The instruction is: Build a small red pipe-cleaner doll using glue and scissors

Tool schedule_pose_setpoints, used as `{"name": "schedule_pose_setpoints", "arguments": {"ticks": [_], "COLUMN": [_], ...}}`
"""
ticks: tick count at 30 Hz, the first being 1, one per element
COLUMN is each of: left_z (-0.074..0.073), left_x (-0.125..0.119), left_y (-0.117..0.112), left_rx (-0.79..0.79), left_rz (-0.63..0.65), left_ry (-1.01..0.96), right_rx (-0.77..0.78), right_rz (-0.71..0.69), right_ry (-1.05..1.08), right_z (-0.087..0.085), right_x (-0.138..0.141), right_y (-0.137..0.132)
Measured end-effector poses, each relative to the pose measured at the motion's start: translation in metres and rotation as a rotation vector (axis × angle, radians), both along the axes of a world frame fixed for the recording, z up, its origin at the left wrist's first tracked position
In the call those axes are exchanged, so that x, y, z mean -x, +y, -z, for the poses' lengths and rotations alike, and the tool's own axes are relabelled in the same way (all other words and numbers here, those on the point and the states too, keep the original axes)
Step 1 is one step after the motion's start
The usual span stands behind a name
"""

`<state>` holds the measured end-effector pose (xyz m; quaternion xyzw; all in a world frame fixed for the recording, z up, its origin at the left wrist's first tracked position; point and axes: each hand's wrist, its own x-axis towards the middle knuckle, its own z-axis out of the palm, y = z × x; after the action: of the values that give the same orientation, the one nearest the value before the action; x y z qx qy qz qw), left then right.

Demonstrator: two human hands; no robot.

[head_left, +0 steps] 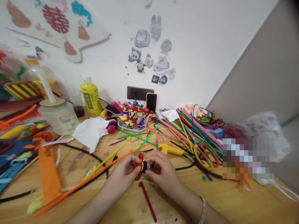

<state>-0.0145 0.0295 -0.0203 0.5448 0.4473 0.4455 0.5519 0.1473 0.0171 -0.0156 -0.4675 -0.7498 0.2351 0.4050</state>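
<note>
My left hand [123,172] and my right hand [162,171] meet over the wooden table [233,199], both pinched on a small pipe-cleaner figure [141,166] wound in red, black, yellow and pink. A dark pink pipe cleaner [148,202] lies on the table just below the hands, running toward me. A silver bracelet [203,210] circles my right wrist. The fingertips of both hands are closed around the figure.
A heap of coloured pipe cleaners [191,130] fills the right side. A yellow glue gun [169,149] lies beyond my hands. Finished figures sit on a tray [133,123]. A jar [59,116], yellow bottle [90,96], tissue [91,132] and orange strip [48,174] stand left.
</note>
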Motion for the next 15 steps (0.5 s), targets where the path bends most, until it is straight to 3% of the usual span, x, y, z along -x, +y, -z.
{"name": "schedule_pose_setpoints", "arguments": {"ticks": [15], "left_z": [-0.0044], "left_x": [-0.0005], "left_y": [-0.0002], "left_rx": [0.011], "left_rz": [-0.03], "left_ry": [-0.009], "right_rx": [0.023], "right_rz": [0.048], "right_ry": [-0.027], "right_z": [0.0007], "right_x": [0.003], "right_y": [-0.0017]}}
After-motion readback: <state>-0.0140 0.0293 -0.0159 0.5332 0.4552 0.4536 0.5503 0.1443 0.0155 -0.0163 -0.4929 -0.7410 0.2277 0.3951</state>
